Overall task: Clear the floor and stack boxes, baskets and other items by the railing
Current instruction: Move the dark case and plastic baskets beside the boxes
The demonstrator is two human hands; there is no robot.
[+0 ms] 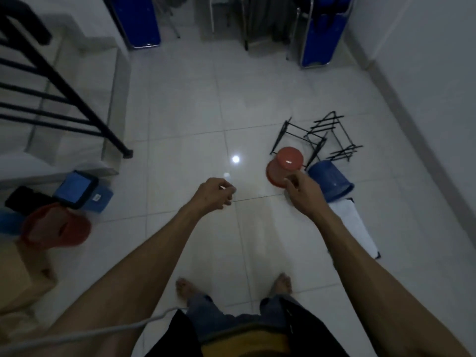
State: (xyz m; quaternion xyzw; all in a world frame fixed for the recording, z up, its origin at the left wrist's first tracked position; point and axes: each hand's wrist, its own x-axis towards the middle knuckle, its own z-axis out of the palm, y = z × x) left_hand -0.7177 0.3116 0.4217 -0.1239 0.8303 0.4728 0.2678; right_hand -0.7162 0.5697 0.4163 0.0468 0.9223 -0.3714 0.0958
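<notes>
Overhead, right hand [302, 191] nears round red plastic bucket [284, 166] (overturned, glossy).

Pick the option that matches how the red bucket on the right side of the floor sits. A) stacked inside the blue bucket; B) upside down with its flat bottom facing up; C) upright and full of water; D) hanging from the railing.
B: the red bucket shows its closed flat bottom on top and its wide rim low on the tiled floor, next to the blue bucket rather than inside it.
</notes>
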